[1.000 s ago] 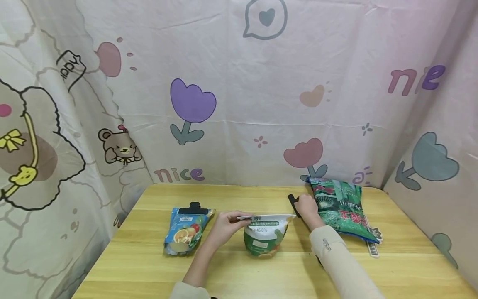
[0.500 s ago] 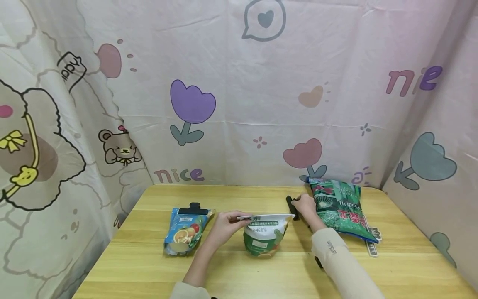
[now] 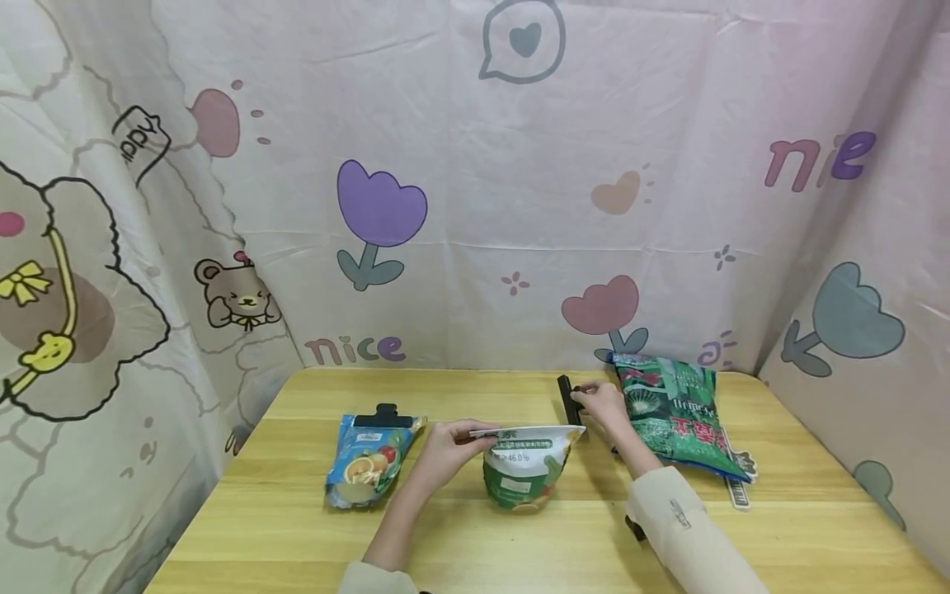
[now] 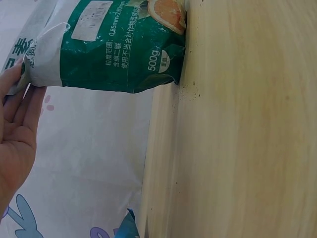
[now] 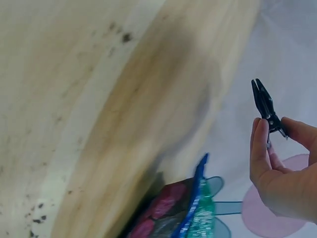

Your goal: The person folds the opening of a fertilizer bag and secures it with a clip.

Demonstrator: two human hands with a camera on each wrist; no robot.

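My left hand pinches the top left corner of a green and white bag, which stands upright on the table with its top edge folded flat. The left wrist view shows the bag's green lower side marked 500g, with the fingers and thumb at its white top. Just right of the bag, my right hand holds a black bag clip by its handles between thumb and fingers. In the right wrist view the clip is raised off the table, its long jaws pointing away from the palm.
At left lies a blue fruit-printed bag with a black clip across its top. A green plastic bag lies at the right over a white label piece. Another black object peeks out beside the right sleeve.
My right hand has moved slightly left with the clip, which now stands a little higher and nearer the bag's top corner. The left hand and its bag stay where they were.
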